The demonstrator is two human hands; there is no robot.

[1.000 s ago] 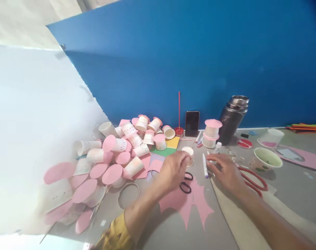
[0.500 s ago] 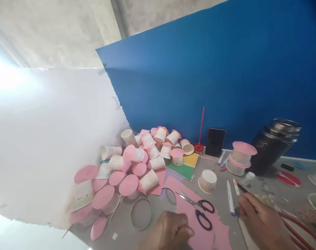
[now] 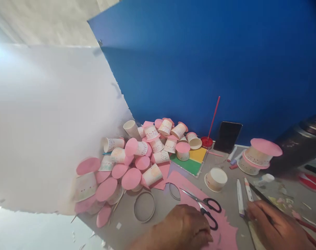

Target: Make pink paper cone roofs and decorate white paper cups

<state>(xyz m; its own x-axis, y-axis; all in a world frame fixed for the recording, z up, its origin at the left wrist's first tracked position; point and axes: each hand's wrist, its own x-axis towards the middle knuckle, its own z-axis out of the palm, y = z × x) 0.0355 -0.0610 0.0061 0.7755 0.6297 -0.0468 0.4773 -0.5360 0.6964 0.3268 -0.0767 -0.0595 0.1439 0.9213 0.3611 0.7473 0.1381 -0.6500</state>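
Note:
My left hand (image 3: 182, 225) is closed with its fingers curled down over the pink paper (image 3: 227, 225), beside the black-handled scissors (image 3: 203, 205); whatever its fingertips hold, if anything, is hidden. My right hand (image 3: 276, 224) is also closed, at the right. Its fingertips meet the lower end of a white marker with an orange tip (image 3: 248, 190), but I cannot tell whether they grip it. A thin black stick-like thing (image 3: 263, 196) passes behind this hand. Just left lies another white marker with a purple end (image 3: 240, 196). A plain paper cup (image 3: 216, 180) stands upside down beyond the scissors.
Decorated paper cups with pink discs (image 3: 147, 149) heap up at the left. A grey tape ring (image 3: 144, 207) lies before them. Behind are a phone (image 3: 228, 136), a red stick in a red base (image 3: 207, 141), stacked cups (image 3: 260, 152) and a dark flask (image 3: 298, 146).
The view has shifted, so the table things sit farther right, or higher at the left. My left hand has turned fingers-down and moved right over the pink paper. My right hand stays by the marker.

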